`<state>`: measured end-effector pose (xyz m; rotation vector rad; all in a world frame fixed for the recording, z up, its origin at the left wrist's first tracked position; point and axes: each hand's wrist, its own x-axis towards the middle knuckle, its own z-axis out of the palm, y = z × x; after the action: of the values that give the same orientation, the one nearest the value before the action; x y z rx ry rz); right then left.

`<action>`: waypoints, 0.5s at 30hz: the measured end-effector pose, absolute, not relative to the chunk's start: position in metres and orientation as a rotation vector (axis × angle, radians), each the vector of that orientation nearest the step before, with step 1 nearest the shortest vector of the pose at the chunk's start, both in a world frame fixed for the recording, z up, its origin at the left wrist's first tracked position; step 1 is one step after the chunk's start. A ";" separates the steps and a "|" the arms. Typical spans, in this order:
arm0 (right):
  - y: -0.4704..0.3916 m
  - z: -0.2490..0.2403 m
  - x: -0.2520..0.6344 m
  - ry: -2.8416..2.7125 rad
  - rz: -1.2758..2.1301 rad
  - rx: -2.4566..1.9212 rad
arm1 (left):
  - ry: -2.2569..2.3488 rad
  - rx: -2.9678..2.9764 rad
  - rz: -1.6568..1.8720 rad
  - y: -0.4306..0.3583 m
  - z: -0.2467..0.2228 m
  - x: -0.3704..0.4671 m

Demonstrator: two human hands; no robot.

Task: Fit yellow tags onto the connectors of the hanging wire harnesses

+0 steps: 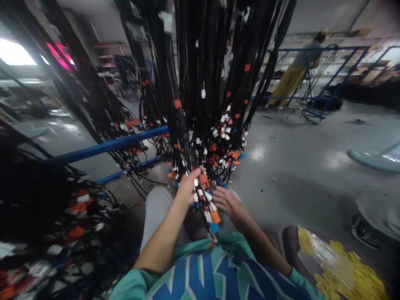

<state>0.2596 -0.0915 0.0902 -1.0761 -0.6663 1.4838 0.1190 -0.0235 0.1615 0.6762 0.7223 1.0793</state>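
Note:
Black wiring harnesses point(200, 62) hang in thick bundles in front of me, with white, orange, red and blue connectors near their lower ends. My left hand point(188, 185) is wrapped around one harness bundle just above its connectors. Its lower end slants toward my lap, where an orange connector point(215, 216) and a blue connector point(214, 227) show. To the right of this bundle is my right hand point(227, 202), its fingers stretched out and apart, close to the white connectors and with nothing visible in it.
A blue rail point(109, 146) runs at left, with more harnesses point(78, 225) heaped beside it. Yellow pieces point(346, 266) and clear plastic lie at lower right. A person point(295, 68) stands by a blue frame point(334, 79) at back right. A pale round base point(375, 160) rests on the floor.

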 end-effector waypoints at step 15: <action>-0.103 0.005 0.249 -0.868 1.496 -1.316 | 1.029 0.920 1.420 -0.096 0.219 0.015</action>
<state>0.2486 -0.1034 0.0052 -1.3159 -0.8677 1.4956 0.0151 -0.0961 0.2194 0.9203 1.0286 1.4202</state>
